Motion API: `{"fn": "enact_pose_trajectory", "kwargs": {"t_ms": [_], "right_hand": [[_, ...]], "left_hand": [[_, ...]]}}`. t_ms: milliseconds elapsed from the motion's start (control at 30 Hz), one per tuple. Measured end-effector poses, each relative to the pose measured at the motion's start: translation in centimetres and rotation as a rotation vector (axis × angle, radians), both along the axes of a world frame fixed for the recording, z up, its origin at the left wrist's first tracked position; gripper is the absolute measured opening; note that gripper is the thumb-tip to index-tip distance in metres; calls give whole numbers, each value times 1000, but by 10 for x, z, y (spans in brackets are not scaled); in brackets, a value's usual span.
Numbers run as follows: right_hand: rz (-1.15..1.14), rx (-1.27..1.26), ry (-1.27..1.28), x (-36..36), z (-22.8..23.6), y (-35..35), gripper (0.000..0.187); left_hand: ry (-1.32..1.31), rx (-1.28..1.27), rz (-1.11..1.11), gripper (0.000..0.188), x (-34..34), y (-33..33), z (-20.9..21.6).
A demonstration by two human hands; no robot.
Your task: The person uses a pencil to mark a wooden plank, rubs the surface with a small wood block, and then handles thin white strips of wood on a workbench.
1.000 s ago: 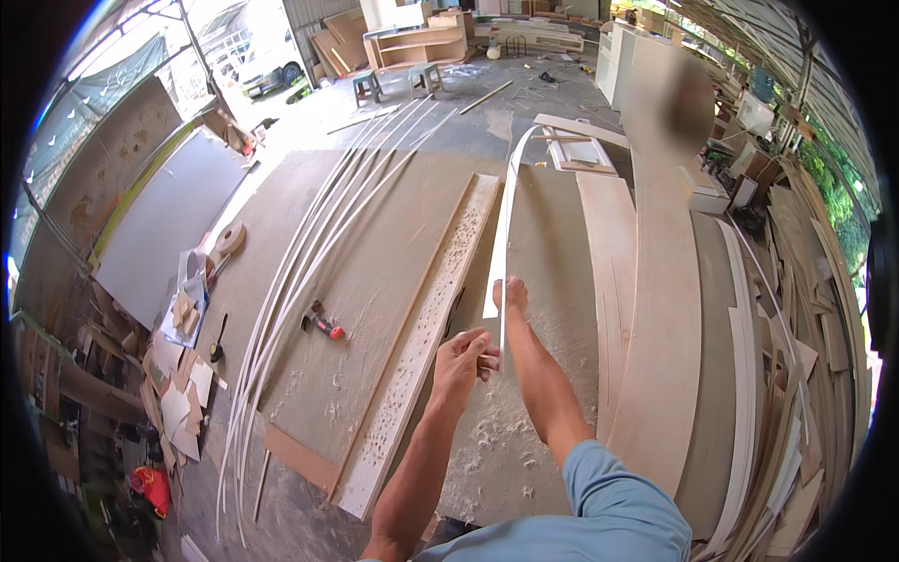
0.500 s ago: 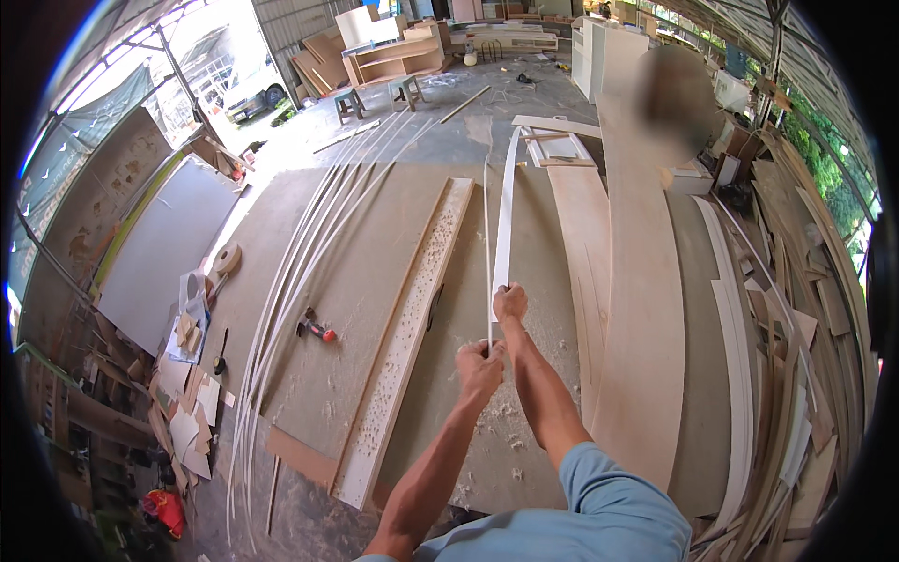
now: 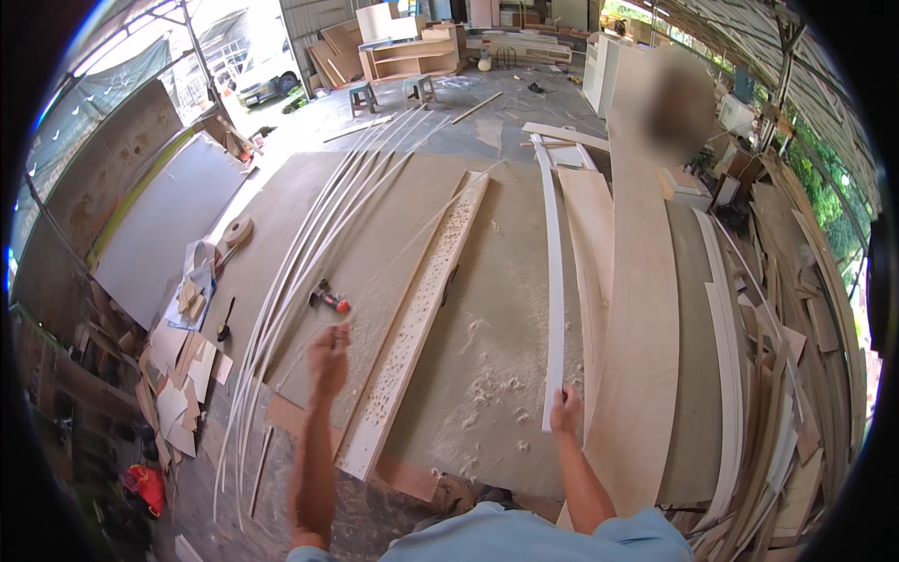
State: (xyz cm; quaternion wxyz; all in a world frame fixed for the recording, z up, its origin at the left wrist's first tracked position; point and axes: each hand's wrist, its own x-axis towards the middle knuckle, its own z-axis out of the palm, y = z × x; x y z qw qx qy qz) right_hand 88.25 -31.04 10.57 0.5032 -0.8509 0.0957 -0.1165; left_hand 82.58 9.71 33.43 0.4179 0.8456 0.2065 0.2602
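Note:
My right hand (image 3: pixel 566 412) is closed round the near end of a long white strip (image 3: pixel 554 281), which runs away from me along the right side of the worktop. Over the left part of the worktop is my left hand (image 3: pixel 328 363), its fingers pinched. A thin pale strip (image 3: pixel 421 234), faint with motion, runs from that hand across a long narrow board (image 3: pixel 412 323) covered in small dark spots. Just beyond the left hand lies a tool with a red end (image 3: pixel 330 298). Pale shavings (image 3: pixel 496 384) are scattered between the spotted board and the white strip.
Several thin white strips (image 3: pixel 304 244) lie lengthwise at left, near a tape roll (image 3: pixel 238 230) and scraps (image 3: pixel 192 375). Wide wooden panels (image 3: pixel 637 375) run along the right, with stacked offcuts (image 3: pixel 796 281) beyond. Two stools (image 3: pixel 420 89) stand far off; a person's blurred head (image 3: pixel 670 108) is at upper right.
My hands have moved apart. The left swung leftward with the thin strip, past the spotted board. The right drew nearer and to the right with the white strip.

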Motion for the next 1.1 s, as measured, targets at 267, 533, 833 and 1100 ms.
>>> {"fn": "enact_pose_trajectory", "kwargs": {"t_ms": [267, 533, 833, 1100], "right_hand": [[-68, -527, 292, -165, -17, -21, 18], [-210, -736, 371, -219, 3, 6, 16], [-4, -646, -231, -170, 9, 136, 22], [454, 1292, 360, -105, 103, 416, 62]], "left_hand": [[-55, -49, 224, 29, -205, 155, 43], [-148, 69, 437, 20, -476, 251, 53], [-103, 30, 669, 15, -704, 252, 35], [-192, -96, 667, 21, -802, 223, -5]]}}
